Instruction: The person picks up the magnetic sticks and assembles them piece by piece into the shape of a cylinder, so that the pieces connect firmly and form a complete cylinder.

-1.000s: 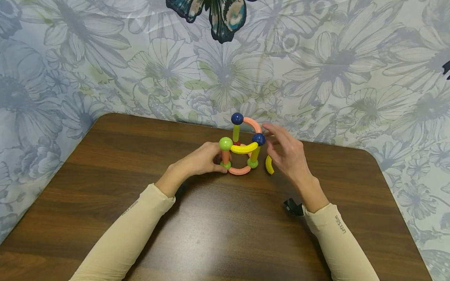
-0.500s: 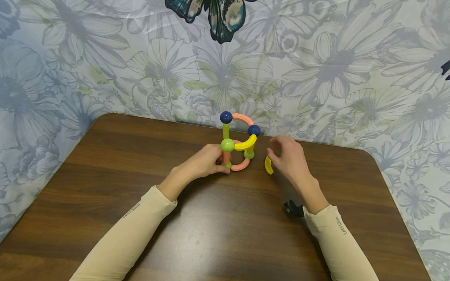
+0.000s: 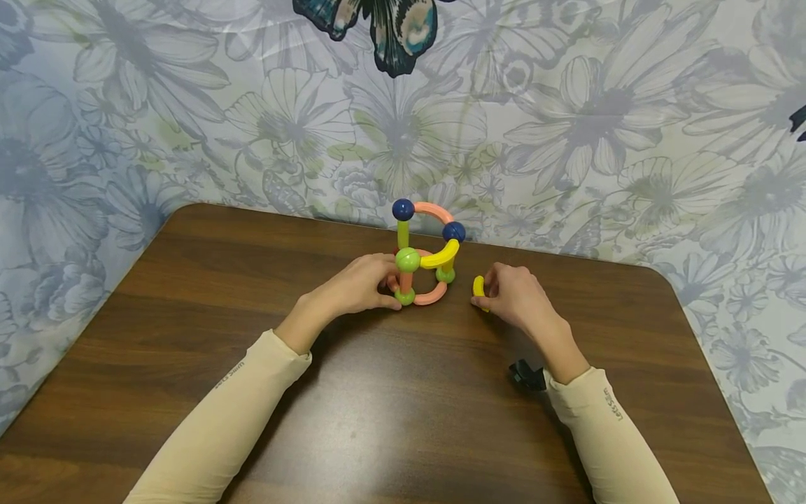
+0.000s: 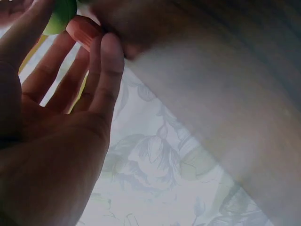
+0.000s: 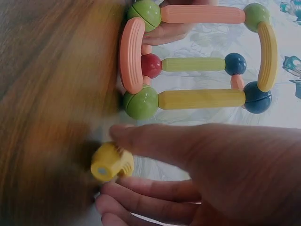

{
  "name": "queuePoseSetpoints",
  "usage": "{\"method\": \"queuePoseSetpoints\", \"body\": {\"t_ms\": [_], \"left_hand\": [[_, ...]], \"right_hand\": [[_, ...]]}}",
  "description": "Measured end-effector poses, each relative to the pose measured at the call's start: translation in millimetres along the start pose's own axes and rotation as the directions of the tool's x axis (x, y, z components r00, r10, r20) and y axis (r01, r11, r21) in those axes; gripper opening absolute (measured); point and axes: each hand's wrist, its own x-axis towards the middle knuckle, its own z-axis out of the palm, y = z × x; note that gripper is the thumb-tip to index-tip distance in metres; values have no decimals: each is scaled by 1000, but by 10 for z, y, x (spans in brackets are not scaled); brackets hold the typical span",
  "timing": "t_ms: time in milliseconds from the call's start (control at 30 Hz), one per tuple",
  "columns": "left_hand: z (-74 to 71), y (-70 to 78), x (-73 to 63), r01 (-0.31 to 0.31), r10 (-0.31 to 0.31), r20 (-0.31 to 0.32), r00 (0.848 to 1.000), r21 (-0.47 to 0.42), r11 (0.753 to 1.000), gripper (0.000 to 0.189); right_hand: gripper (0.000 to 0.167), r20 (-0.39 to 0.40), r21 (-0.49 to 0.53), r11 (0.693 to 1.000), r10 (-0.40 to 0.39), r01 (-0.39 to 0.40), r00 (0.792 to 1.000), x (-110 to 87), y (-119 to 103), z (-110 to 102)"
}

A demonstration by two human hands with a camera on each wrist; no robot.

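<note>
A toy frame of magnetic rods and balls (image 3: 434,260) stands upright near the table's back edge. It joins green, dark blue and red balls with salmon, yellow and light green rods. My left hand (image 3: 362,285) holds its near left corner, thumb by the lower green ball; the left wrist view shows fingers against a salmon rod (image 4: 84,32). Right of the frame, my right hand (image 3: 519,294) pinches a loose curved yellow magnetic rod (image 3: 478,287) at the tabletop. The right wrist view has thumb and fingers on either side of that yellow rod (image 5: 106,162), its metal end showing.
The brown wooden table (image 3: 352,413) meets a flower-patterned wall covering (image 3: 264,126) behind the frame. A small black device (image 3: 526,376) sits at my right wrist, beside the sleeve cuff.
My right hand has left the frame's upper right side, moved down and taken hold of the loose yellow rod. The frame has turned and shifted slightly left, with my left hand still at its corner.
</note>
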Motion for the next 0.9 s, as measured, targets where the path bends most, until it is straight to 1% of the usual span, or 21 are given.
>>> {"method": "queuePoseSetpoints", "body": {"t_ms": [200, 433, 500, 600, 767, 833, 900], "left_hand": [[22, 18, 0, -18, 18, -8, 1000, 30, 999, 23], [81, 62, 25, -39, 41, -29, 999, 44, 998, 23], [106, 81, 27, -32, 34, -42, 999, 43, 999, 22], [151, 122, 33, -17, 22, -63, 998, 70, 997, 22], [230, 211, 44, 27, -13, -103, 995, 137, 990, 24], [257, 244, 50, 40, -23, -123, 992, 144, 989, 24], [279, 271, 57, 38, -17, -141, 990, 145, 989, 24]], "right_hand": [[26, 1, 5, 999, -35, 35, 999, 10, -10, 19], [24, 10, -17, 999, -35, 35, 999, 25, -5, 29], [24, 8, -19, 999, -38, 38, 999, 27, -9, 28], [26, -7, -13, 999, -51, 50, 999, 35, -8, 42], [27, -63, 13, 997, -74, 75, 995, 40, -23, 80], [25, -88, 20, 997, -78, 80, 993, 41, -33, 98], [23, -106, 21, 996, -85, 88, 991, 44, -39, 120]]}}
